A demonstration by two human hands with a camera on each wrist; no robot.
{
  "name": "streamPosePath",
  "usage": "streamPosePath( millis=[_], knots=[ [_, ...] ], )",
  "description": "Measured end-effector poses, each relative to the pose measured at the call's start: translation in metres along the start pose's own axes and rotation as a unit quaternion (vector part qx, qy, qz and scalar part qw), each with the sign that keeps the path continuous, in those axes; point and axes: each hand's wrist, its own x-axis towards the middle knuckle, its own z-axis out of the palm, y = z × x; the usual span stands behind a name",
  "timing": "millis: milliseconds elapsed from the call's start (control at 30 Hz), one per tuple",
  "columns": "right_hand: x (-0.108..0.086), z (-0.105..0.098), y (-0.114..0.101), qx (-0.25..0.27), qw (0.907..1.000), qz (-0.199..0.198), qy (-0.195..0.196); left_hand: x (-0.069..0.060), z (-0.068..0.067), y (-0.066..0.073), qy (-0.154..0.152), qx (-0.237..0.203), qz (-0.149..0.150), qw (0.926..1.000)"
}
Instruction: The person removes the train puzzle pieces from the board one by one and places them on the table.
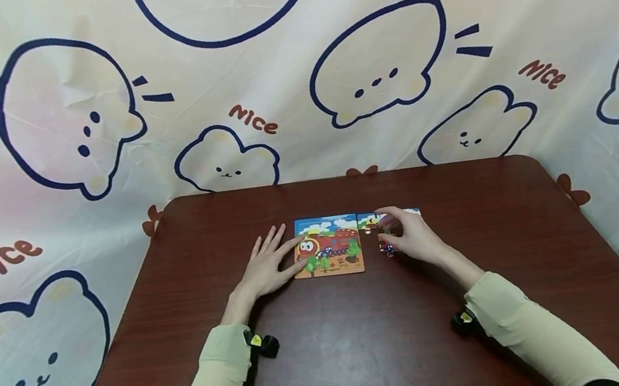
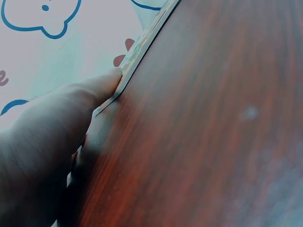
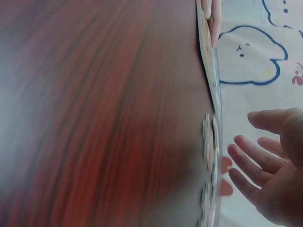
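A picture board (image 1: 333,261) with a red train, cactuses and blue sky lies on the table. My left hand (image 1: 265,267) rests with spread fingers on its left edge; the left wrist view shows the thumb (image 2: 106,85) at the board's edge (image 2: 147,45). Just right of the board lie puzzle pieces (image 1: 368,220), partly covered by my right hand (image 1: 418,237). That hand arches above them, thumb and fingers apart. In the right wrist view, the right hand's fingers (image 3: 258,161) are spread near several thin stacked pieces (image 3: 207,142); no piece shows between them.
The brown wooden table (image 1: 331,359) stretches in front of both forearms. Behind it hangs a pale cloth (image 1: 303,148) with blue-outlined animal drawings. A dark wrist camera (image 1: 269,346) sits at the left cuff, another (image 1: 463,322) at the right cuff.
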Motion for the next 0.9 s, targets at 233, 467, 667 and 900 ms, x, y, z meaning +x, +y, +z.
streamPosePath(
  millis=[233,467,667,900],
  knots=[
    [0.018,0.027,-0.026,0.031,0.9989,-0.019,-0.030,-0.001,-0.002,0.000,0.006,0.002,0.003,1.0000],
    [0.030,0.052,-0.039,0.048,0.9945,-0.035,-0.087,-0.002,-0.001,0.000,-0.001,-0.002,0.008,1.0000],
    [0.038,0.065,-0.043,0.058,0.9922,-0.034,-0.105,-0.001,-0.001,-0.001,0.001,-0.003,0.009,1.0000],
    [0.046,0.082,-0.050,0.004,0.9951,-0.057,-0.081,0.000,-0.001,-0.001,0.002,0.004,0.008,1.0000]
  ],
)
